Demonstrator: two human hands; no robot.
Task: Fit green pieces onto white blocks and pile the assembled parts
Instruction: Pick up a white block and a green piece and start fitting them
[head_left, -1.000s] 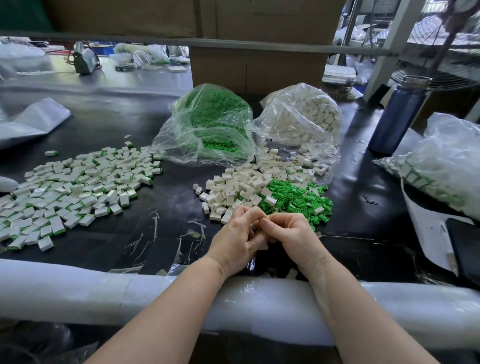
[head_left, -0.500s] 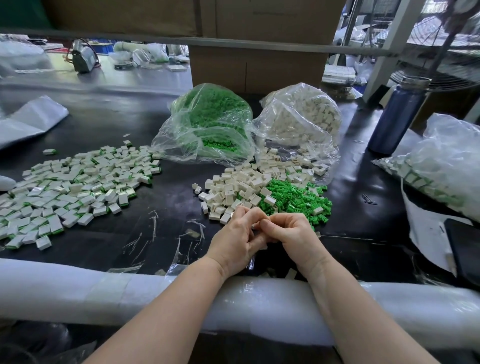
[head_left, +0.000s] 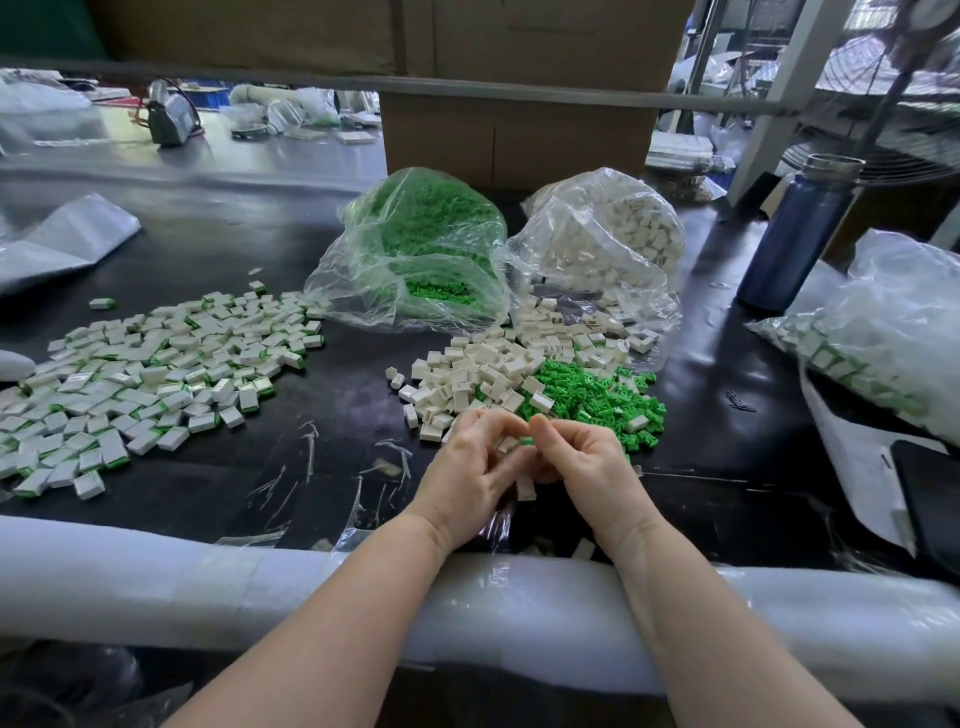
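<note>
Here both hands, left hand (head_left: 470, 470) and right hand (head_left: 589, 467), pinched a white block (head_left: 506, 443) and green piece (head_left: 525, 441) just before the loose white blocks (head_left: 467, 374); fitting seemed underway; next, likely pressing home.

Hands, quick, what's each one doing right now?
Left hand: fingers curled, pinching a small white plastic block.
Right hand: fingers curled, pinching a small green plastic piece against that block.

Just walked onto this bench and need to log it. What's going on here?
A person is fitting parts by hand. The left hand holds a small white plastic block while the right hand pinches a small green plastic piece against it. Loose white blocks and green pieces lie just beyond; the pile of assembled white-and-green parts spreads on the left.
</note>
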